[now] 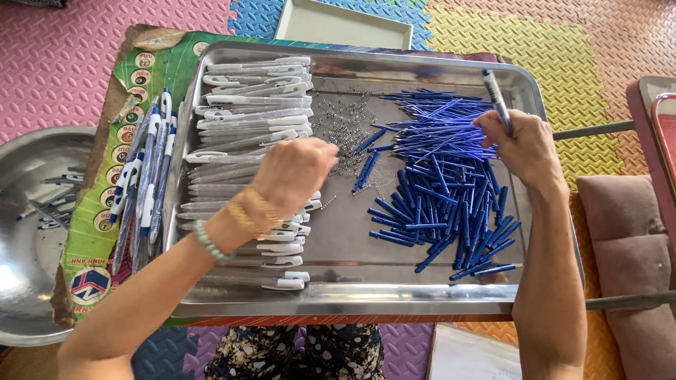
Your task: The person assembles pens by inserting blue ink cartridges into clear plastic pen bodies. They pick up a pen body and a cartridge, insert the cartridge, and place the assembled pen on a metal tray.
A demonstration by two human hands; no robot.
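Pen assembly mid-step: right hand (524,144) grips a blue pen barrel (496,100) above the blue parts pile (443,183); left hand (296,169), fingers curled, pinches among tiny springs (345,127) in the steel tray (352,295). Next probably needs a spring seated in that barrel.

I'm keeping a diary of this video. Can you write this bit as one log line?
left hand: over clear pen barrels, by springs | right hand: holds blue pen part | blue pieces piled | steel tray

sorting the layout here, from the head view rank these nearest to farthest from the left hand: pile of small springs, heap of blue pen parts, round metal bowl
From the left hand:
1. Pile of small springs, just right of it, mid-tray.
2. Heap of blue pen parts, right half of the tray.
3. Round metal bowl, far left, off the tray.
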